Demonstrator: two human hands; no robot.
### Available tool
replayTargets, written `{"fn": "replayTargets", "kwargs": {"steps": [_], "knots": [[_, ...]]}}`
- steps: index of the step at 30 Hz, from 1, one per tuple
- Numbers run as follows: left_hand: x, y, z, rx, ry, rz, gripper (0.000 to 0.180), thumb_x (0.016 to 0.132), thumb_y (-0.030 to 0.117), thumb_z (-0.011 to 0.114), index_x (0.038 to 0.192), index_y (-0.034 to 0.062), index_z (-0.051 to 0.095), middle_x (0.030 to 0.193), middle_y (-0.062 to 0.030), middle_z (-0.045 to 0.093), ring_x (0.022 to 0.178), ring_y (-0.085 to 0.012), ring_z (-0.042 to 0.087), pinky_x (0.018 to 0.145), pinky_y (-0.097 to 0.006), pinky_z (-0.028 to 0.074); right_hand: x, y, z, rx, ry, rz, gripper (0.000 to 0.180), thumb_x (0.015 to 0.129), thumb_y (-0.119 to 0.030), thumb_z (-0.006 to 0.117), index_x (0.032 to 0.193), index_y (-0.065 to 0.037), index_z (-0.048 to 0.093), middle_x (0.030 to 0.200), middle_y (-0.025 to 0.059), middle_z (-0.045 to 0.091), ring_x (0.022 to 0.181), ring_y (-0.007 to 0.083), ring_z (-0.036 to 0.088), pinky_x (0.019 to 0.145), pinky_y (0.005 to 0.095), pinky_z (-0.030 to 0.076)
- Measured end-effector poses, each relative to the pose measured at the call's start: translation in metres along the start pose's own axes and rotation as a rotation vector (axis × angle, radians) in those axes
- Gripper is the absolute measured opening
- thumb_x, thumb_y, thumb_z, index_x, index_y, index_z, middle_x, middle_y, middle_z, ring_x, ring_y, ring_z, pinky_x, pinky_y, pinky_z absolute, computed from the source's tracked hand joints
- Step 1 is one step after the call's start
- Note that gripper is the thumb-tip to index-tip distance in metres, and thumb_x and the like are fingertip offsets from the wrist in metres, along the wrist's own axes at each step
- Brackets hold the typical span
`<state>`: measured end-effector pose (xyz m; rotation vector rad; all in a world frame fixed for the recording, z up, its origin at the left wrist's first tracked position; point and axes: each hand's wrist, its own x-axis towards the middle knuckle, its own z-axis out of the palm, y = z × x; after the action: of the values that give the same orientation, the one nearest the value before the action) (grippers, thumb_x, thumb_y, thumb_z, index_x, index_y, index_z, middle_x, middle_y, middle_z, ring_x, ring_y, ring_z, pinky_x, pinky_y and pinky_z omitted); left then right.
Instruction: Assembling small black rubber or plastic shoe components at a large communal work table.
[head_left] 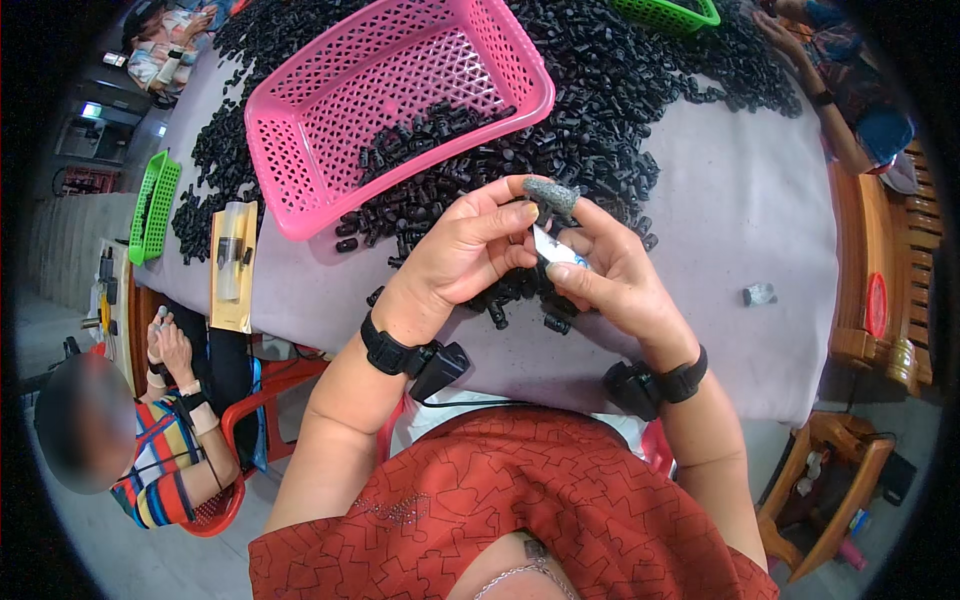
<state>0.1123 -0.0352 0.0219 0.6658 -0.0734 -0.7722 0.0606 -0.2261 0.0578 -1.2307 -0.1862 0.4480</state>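
Note:
My left hand (468, 243) and my right hand (622, 268) meet above the near edge of a heap of small black plastic parts (580, 130). Between right thumb and fingers I pinch a small white piece with blue marks (557, 250), its narrow end pointing at my left hand. The left thumb and fingers are bent together; what they hold, if anything, is hidden. A grey speckled finger cover (551, 194) sits at the left index fingertip, close to the right fingers. Several loose black parts lie on the cloth just below my hands.
A pink basket (290, 185), partly filled with black parts, stands tilted on the heap. Green baskets (150, 215) (690, 18) stand left and far right. Left lies a tan card with a clear tube (233, 270); right, a small grey wad (759, 294). Other people sit around the grey cloth-covered table (720, 220).

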Motion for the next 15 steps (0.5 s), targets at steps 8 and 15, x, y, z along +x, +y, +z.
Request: {"fn": "replayTargets", "kwargs": {"steps": [8, 15], "knots": [[-0.0014, -0.0007, 0.0031, 0.010, -0.087, 0.005, 0.040, 0.092, 0.011, 0.059, 0.128, 0.0016, 0.047, 0.097, -0.0073, 0.061, 0.082, -0.0129, 0.064, 0.065, -0.021, 0.057, -0.0026, -0.0029, -0.0009, 0.073, -0.064, 0.051, 0.062, 0.089, -0.013, 0.062, 0.144, -0.007, 0.035, 0.078, -0.0040, 0.050, 0.064, 0.0028, 0.042, 0.053, 0.0172, 0.033], [0.0007, -0.0038, -0.0052, -0.091, -0.102, -0.027, 0.040, 0.092, 0.011, 0.058, 0.129, 0.0006, 0.046, 0.099, -0.0083, 0.059, 0.084, -0.0145, 0.064, 0.071, -0.023, 0.058, -0.0027, -0.0017, -0.0010, 0.054, -0.048, 0.025, 0.062, 0.089, -0.013, 0.062, 0.144, -0.008, 0.035, 0.079, -0.0043, 0.050, 0.065, 0.0025, 0.042, 0.053, 0.0172, 0.033]]}}
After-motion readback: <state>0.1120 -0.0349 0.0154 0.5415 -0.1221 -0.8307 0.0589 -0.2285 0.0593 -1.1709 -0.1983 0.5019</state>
